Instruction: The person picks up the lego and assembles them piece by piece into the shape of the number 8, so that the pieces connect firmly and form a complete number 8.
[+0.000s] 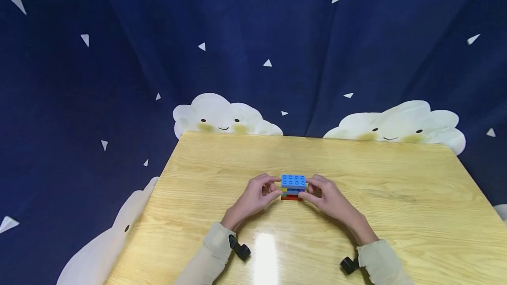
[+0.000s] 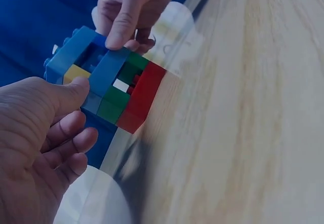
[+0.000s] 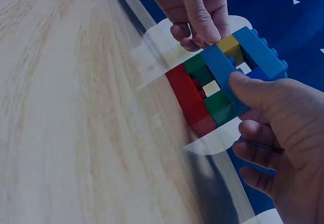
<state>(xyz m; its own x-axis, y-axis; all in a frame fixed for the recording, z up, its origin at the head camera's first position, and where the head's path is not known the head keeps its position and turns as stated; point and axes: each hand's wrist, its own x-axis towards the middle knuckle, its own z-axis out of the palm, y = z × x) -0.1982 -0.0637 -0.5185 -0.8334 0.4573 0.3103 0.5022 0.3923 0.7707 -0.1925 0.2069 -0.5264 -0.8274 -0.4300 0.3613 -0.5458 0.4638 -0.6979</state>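
Note:
A small stack of toy building bricks (image 1: pixel 293 181) is in the middle of the table, between the two hands. A red brick (image 3: pixel 190 97) forms its base, with a green brick (image 2: pixel 113 104) at each end above it. Over these come a long blue brick (image 3: pixel 220 72), then a yellow brick (image 3: pixel 229 48) at the left and a dark blue one at the right. Another long blue brick (image 1: pixel 293 178) tops it, studs up. My left hand (image 1: pixel 256 195) pinches the left end between thumb and forefinger; my right hand (image 1: pixel 328 197) pinches the right end likewise.
The wooden table (image 1: pixel 222 157) reaches back to a dark blue curtain (image 1: pixel 245 34) printed with white triangles and smiling clouds (image 1: pixel 223 115). A black wrist camera (image 1: pixel 242 251) sits by the left cuff, another (image 1: pixel 348 266) by the right.

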